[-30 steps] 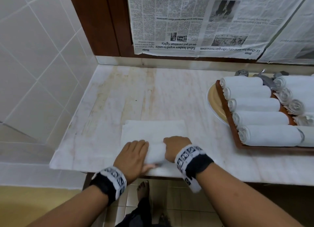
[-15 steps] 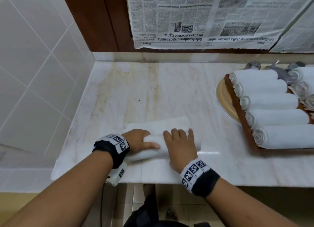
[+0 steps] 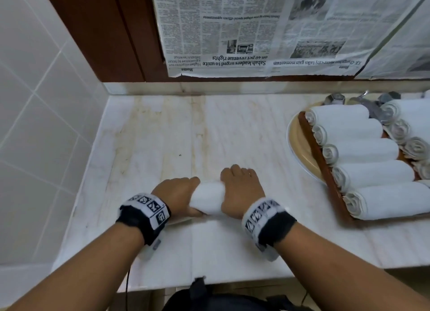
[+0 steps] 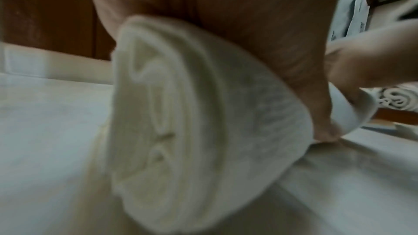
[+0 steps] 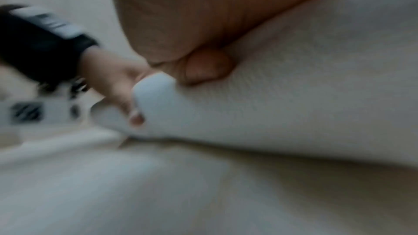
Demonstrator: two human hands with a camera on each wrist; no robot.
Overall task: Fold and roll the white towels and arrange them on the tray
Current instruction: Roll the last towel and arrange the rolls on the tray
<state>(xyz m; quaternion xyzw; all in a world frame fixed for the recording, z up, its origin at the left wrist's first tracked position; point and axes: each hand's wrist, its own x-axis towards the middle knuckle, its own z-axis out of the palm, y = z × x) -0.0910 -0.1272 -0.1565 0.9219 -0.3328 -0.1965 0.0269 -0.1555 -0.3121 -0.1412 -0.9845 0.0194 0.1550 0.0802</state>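
Nearest to the person, the marble counter [image 3: 209, 248] has a bare front edge, and two arms with black and white wrist bands reach over it. A little farther in, both hands sit on one rolled white towel [image 3: 208, 200]. The roll lies flat on the counter, and its long side runs left to right, along the front edge. One end points at the tiled wall on the left and the other end points at the tray. The left hand [image 3: 176, 195] is wrapped around the left end, with its thumb tucked under the near side of the roll. The left wrist view shows the swirl of cloth at that end [image 4: 158, 131], close up and blurry. The right hand [image 3: 240, 192] grips the right end, with fingers curled over the top and the thumb pressed into the cloth. Farther away on the right is the wooden tray [image 3: 325, 169], which sits on a tan plate [image 3: 296, 141]. Five rolled towels [image 3: 363, 150] lie side by side on the tray, pointing left to right too, with more rolls behind them. At the very back, newspaper [image 3: 244, 31] hangs on the wall, upside down.
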